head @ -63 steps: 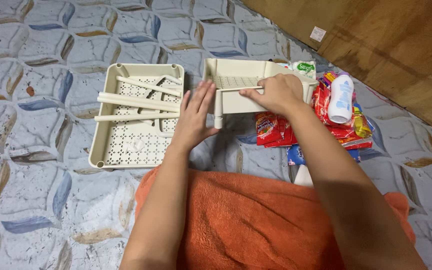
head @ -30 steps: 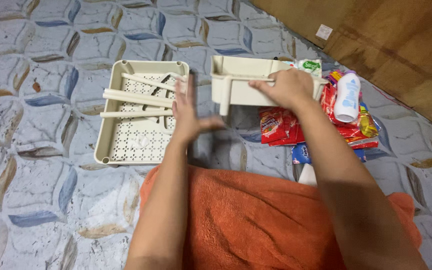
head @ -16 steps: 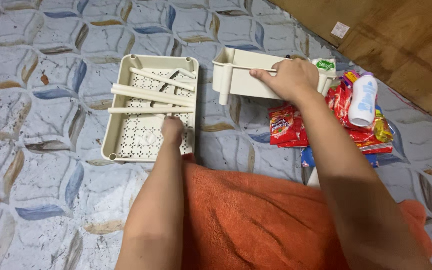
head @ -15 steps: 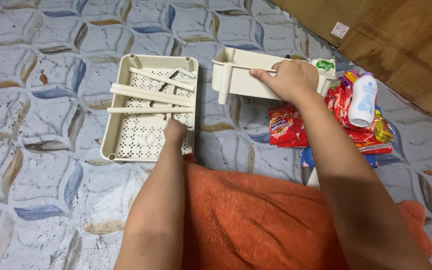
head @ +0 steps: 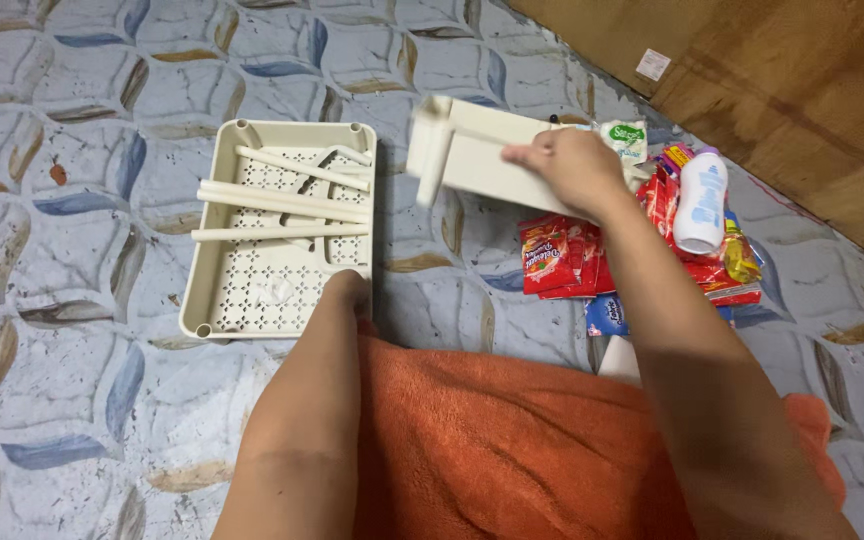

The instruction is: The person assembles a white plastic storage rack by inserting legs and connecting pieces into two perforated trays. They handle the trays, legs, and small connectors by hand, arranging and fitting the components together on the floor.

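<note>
My right hand (head: 570,170) grips a cream plastic shelf tray (head: 472,160) with a short leg at its left corner; the tray is lifted and tilted, blurred by motion. My left hand (head: 347,292) is down at the near right edge of a second cream perforated tray (head: 222,290) lying flat on the floor. Its fingers are curled and mostly hidden behind the wrist, so what they hold does not show. Inside that flat tray lie several cream rods (head: 282,205) and a curved piece.
Red snack packets (head: 552,255), a white bottle (head: 700,200) and other small packets lie in a pile at the right. An orange fleece blanket (head: 512,440) covers my lap. A brown wooden panel (head: 782,90) runs along the top right. The floor has a patterned covering.
My left hand left the legged tray and dropped to the near edge of the flat tray. My right hand has lifted and tilted the legged tray.
</note>
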